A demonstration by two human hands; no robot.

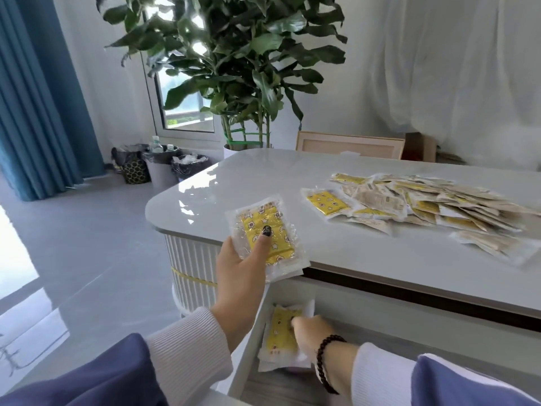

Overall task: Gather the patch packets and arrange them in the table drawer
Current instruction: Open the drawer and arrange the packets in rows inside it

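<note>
My left hand point(240, 271) holds a small stack of yellow patch packets point(278, 230) in clear wrappers, thumb on top, above the table's near left corner. My right hand point(314, 332) reaches down into the open drawer point(248, 341) and rests its fingers on a stack of packets point(282, 338) lying in the drawer's left end. A loose heap of packets point(424, 206) is spread over the right part of the grey table top point(248, 177); one yellow packet point(326, 202) lies at its left edge.
A large potted plant point(234, 68) stands behind the table's far corner. Waste bins point(161, 168) with bags sit on the floor by the window, next to a blue curtain point(38, 98). A wooden frame point(349, 145) leans behind the table.
</note>
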